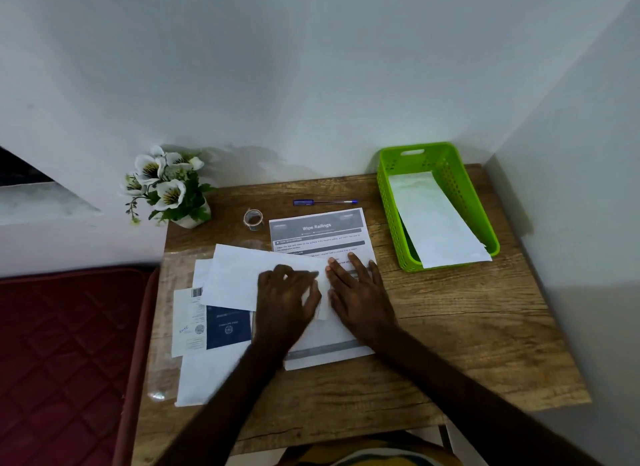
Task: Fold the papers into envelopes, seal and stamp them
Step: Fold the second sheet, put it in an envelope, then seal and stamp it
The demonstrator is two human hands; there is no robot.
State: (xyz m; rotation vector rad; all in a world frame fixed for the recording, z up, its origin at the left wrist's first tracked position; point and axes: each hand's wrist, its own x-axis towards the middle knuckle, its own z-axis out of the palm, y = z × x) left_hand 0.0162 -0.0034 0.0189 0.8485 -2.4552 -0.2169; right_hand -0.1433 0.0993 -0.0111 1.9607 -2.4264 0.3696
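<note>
A white envelope (239,278) lies slantwise on the wooden table (450,327), on top of a printed sheet headed "Wipe Railings" (318,230). My left hand (287,299) rests on the envelope's right end with fingers bent down onto it. My right hand (356,289) lies flat beside it, fingers straight, pressing on the printed sheet and the envelope's edge. More white papers (194,379) and a sheet with a dark blue panel (227,327) lie to the left. A roll of clear tape (252,218) and a blue pen (323,202) sit behind the papers.
A green plastic basket (388,202) at the back right holds white envelopes that stick out over its front rim. A pot of white artificial flowers (169,188) stands at the back left corner. White walls close the back and right. A dark red cushion (69,344) lies left of the table.
</note>
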